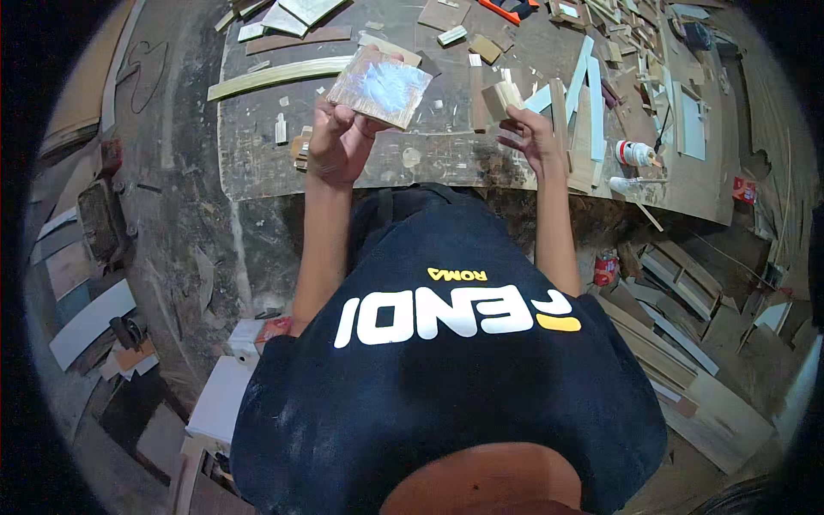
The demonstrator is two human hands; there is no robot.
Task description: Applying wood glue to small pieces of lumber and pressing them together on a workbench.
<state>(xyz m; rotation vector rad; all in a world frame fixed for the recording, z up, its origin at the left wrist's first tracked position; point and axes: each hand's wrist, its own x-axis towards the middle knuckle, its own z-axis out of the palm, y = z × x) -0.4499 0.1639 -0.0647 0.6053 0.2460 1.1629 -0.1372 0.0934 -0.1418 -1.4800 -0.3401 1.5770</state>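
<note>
My left hand grips a square wooden board by its near and far edges, tilted above the worn workbench. A bright bluish-white patch covers much of the board's upper face. To the right, my right hand holds a small pale wooden block between thumb and fingers, apart from the board. Behind the board lies a long light wood strip. A narrow brown strip rests on the bench just left of the small block.
Long thin strips and many offcuts cover the bench's right side. A white bottle lies near its right front. An orange-and-black tool sits at the far edge. Boards and scraps litter the floor on both sides.
</note>
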